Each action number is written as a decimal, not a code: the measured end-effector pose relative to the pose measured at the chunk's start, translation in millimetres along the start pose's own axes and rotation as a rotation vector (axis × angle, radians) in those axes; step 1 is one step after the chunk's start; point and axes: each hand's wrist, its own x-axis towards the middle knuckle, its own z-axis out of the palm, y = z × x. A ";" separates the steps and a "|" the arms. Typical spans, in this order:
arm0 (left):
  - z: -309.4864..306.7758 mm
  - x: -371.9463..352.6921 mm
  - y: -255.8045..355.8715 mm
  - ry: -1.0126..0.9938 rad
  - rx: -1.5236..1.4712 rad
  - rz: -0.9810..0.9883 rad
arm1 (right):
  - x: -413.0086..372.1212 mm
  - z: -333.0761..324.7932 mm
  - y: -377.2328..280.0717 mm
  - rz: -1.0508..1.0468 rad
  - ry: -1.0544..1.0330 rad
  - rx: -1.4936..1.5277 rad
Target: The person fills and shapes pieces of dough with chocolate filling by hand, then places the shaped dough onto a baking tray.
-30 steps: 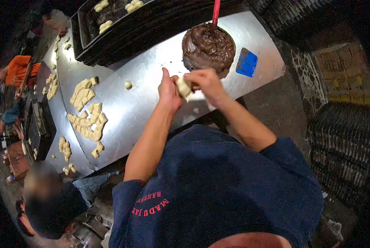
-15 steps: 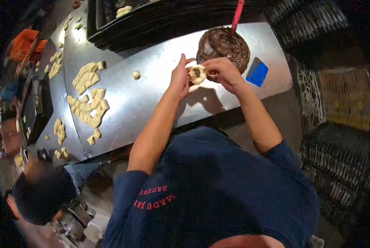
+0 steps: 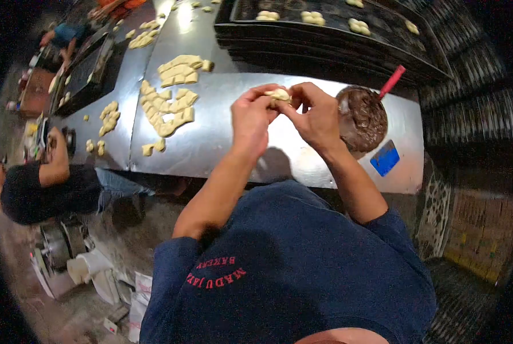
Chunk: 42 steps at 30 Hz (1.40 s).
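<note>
Both of my hands are closed on one small piece of dough (image 3: 280, 95) above the metal table. My left hand (image 3: 250, 119) grips its left side, while the fingertips and thumb of my right hand (image 3: 316, 117) pinch it from the right. The dough's pale top shows between the fingers, and its underside is hidden. Just right of my right hand, a mound of dark brown chocolate-like paste (image 3: 366, 117) has a red-handled tool (image 3: 391, 82) stuck in it. A blue scraper (image 3: 385, 159) lies in front of the paste.
Cut dough portions (image 3: 179, 70) lie in groups on the metal table (image 3: 216, 135) to the left. Black trays (image 3: 325, 37) are stacked at the back, the top one bearing shaped dough. A co-worker (image 3: 55, 186) is at the left, beside the table's front edge.
The dough was open at the top with dark filling showing; now its pale edges are drawn together between my fingers. The camera view has shifted, bringing more of the trays in.
</note>
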 end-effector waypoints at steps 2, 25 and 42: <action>1.2 -7.9 8.2 -0.041 0.004 -0.108 | 0.1 7.0 -2.0 -0.062 0.141 -0.031; -284.8 205.5 -9.5 0.241 1.939 0.426 | -49.9 108.1 149.6 -0.134 -0.090 -0.444; -206.3 11.5 -85.2 0.085 1.616 0.560 | -113.7 74.3 148.0 -0.056 -0.151 -0.324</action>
